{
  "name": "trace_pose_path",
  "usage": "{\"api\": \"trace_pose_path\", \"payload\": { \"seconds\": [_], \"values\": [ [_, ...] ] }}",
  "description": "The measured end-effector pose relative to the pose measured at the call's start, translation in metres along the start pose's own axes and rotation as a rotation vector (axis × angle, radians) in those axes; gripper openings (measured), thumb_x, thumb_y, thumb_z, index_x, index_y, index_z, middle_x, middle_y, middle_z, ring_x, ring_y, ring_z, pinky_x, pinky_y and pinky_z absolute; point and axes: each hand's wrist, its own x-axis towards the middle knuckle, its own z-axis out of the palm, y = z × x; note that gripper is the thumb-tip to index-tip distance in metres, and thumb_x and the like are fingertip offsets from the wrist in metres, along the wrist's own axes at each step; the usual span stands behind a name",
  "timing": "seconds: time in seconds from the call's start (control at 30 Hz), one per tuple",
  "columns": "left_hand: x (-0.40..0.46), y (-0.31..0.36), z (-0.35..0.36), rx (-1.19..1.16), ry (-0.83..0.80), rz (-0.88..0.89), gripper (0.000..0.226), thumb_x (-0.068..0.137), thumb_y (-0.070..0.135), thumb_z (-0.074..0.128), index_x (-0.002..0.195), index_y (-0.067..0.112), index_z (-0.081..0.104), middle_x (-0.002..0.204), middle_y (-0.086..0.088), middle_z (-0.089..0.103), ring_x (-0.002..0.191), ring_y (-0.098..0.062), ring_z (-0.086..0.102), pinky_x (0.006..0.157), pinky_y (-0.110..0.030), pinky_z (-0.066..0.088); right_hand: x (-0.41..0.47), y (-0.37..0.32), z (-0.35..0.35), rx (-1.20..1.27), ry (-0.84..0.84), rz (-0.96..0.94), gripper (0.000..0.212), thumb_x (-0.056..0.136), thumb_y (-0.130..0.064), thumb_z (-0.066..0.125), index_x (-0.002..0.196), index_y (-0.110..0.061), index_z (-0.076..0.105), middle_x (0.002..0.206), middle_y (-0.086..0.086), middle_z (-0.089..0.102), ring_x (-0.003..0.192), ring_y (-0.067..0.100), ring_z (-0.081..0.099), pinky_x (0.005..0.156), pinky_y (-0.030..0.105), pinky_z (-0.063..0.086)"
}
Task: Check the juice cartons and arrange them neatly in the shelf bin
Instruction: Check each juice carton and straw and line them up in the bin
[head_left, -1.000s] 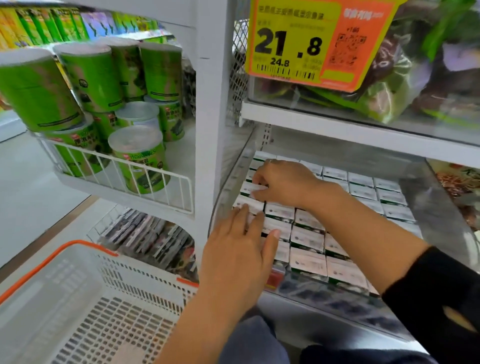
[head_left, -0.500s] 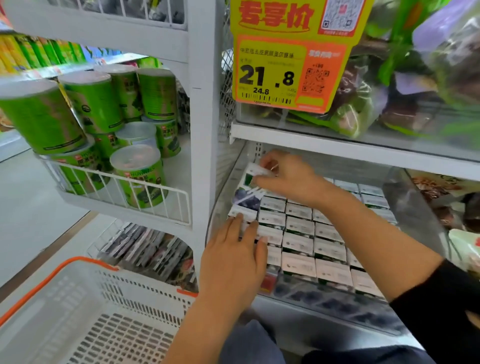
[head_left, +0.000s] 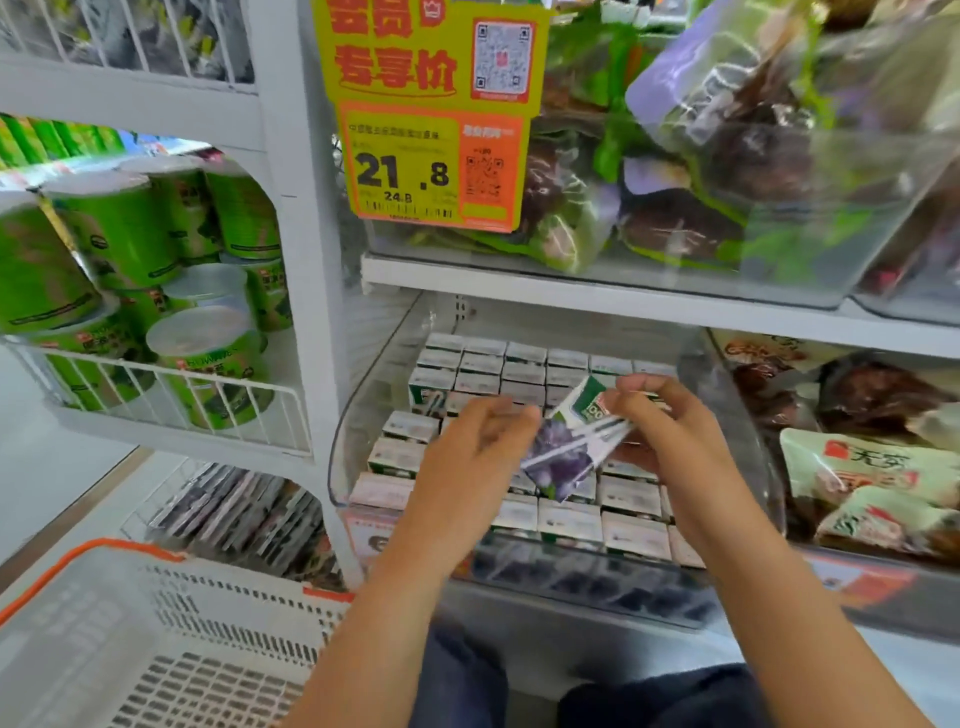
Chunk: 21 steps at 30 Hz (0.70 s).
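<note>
Two bare hands meet above the clear plastic shelf bin (head_left: 343, 467), over its middle. Nearest, at the lower left, sits a white perforated plastic basket with an orange rim (head_left: 171, 639). The left hand (head_left: 467, 467) reaches toward the lifted carton, fingers blurred, so I cannot tell whether it grasps it. The right hand (head_left: 670, 436) pinches a small white-and-green juice carton with purple fruit print (head_left: 571, 447), tilted above the rows. Below, upright white-topped juice cartons (head_left: 519, 374) fill the bin from front edge to back wall. Green cylindrical cans (head_left: 208, 358) stand in a white wire rack to the left. A yellow-and-orange price tag (head_left: 431, 166) hangs above.
</note>
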Motion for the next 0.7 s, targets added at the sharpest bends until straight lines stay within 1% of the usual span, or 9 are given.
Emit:
{"api": "trace_pose_path", "payload": {
  "seconds": [0.07, 0.1, 0.17, 0.3, 0.37, 0.43, 0.5, 0.6, 0.7],
  "values": [
    [0.006, 0.004, 0.011, -0.030, -0.158, -0.043, 0.036, 0.089, 0.043, 0.062, 0.118, 0.022, 0.060, 0.084, 0.008, 0.072, 0.073, 0.004, 0.065, 0.076, -0.011, 0.048, -0.005, 0.001, -0.008, -0.007, 0.011, -0.005, 0.014, 0.083, -0.010, 0.067, 0.095, -0.014, 0.061, 0.063, -0.006, 0.070, 0.059, 0.006, 0.065, 0.053, 0.018, 0.052],
    [0.007, 0.005, 0.016, -0.051, -0.216, -0.054, 0.034, 0.089, 0.038, 0.063, 0.116, 0.017, 0.062, 0.077, 0.001, 0.073, 0.067, -0.006, 0.066, 0.075, -0.020, 0.051, -0.008, 0.002, -0.010, -0.005, 0.011, -0.012, 0.015, 0.083, -0.009, 0.067, 0.096, -0.013, 0.061, 0.064, -0.005, 0.070, 0.060, 0.007, 0.066, 0.054, 0.018, 0.051],
    [0.008, 0.002, 0.021, -0.117, -0.259, -0.031, 0.024, 0.091, 0.030, 0.064, 0.105, 0.011, 0.068, 0.070, -0.005, 0.073, 0.057, -0.014, 0.063, 0.063, -0.023, 0.051, -0.012, 0.006, -0.013, 0.013, 0.003, -0.014, 0.015, 0.084, -0.007, 0.066, 0.097, -0.010, 0.061, 0.065, -0.003, 0.071, 0.060, 0.008, 0.066, 0.055, 0.019, 0.052],
    [0.005, -0.004, 0.023, -0.215, -0.132, -0.001, 0.017, 0.088, 0.026, 0.066, 0.099, 0.014, 0.072, 0.069, -0.003, 0.073, 0.055, -0.013, 0.063, 0.057, -0.016, 0.050, -0.015, 0.007, -0.012, 0.030, -0.040, -0.015, 0.023, 0.079, -0.021, 0.070, 0.100, -0.013, 0.062, 0.071, -0.003, 0.072, 0.068, 0.008, 0.068, 0.061, 0.021, 0.054],
    [0.001, -0.005, 0.025, -0.240, -0.065, 0.018, 0.017, 0.087, 0.027, 0.066, 0.100, 0.017, 0.072, 0.078, 0.002, 0.075, 0.065, -0.007, 0.068, 0.059, -0.009, 0.048, -0.018, 0.005, -0.012, 0.030, -0.082, -0.012, 0.041, 0.069, -0.038, 0.070, 0.103, -0.016, 0.063, 0.077, -0.005, 0.073, 0.075, 0.009, 0.069, 0.064, 0.020, 0.054],
    [-0.003, -0.006, 0.027, -0.288, -0.031, 0.012, 0.020, 0.085, 0.031, 0.066, 0.099, 0.019, 0.072, 0.080, 0.002, 0.075, 0.070, -0.006, 0.070, 0.060, -0.006, 0.047, -0.021, 0.004, -0.013, 0.009, -0.129, 0.007, 0.055, 0.062, -0.047, 0.070, 0.107, -0.017, 0.063, 0.086, -0.002, 0.074, 0.082, 0.013, 0.070, 0.070, 0.024, 0.056],
    [-0.006, -0.006, 0.027, -0.336, -0.024, -0.011, 0.029, 0.079, 0.040, 0.066, 0.099, 0.019, 0.072, 0.075, -0.001, 0.075, 0.066, -0.011, 0.069, 0.064, -0.010, 0.050, -0.022, 0.005, -0.012, -0.012, -0.177, 0.031, 0.060, 0.060, -0.048, 0.070, 0.109, -0.014, 0.062, 0.092, 0.004, 0.074, 0.086, 0.019, 0.070, 0.080, 0.033, 0.057],
    [-0.007, -0.007, 0.026, -0.342, -0.027, -0.035, 0.040, 0.074, 0.049, 0.065, 0.102, 0.021, 0.072, 0.079, -0.003, 0.075, 0.075, -0.015, 0.071, 0.078, -0.022, 0.051, -0.023, 0.006, -0.008, -0.022, -0.205, 0.036, 0.056, 0.061, -0.045, 0.070, 0.107, -0.015, 0.065, 0.094, 0.009, 0.074, 0.089, 0.025, 0.070, 0.086, 0.039, 0.056],
    [-0.007, -0.006, 0.026, -0.351, -0.017, -0.026, 0.039, 0.072, 0.051, 0.065, 0.101, 0.025, 0.072, 0.076, -0.002, 0.074, 0.071, -0.013, 0.070, 0.071, -0.014, 0.050, -0.024, 0.005, -0.005, 0.008, -0.203, 0.032, 0.049, 0.064, -0.040, 0.069, 0.106, -0.014, 0.066, 0.093, 0.008, 0.074, 0.087, 0.023, 0.070, 0.083, 0.035, 0.057]
  ]
}}
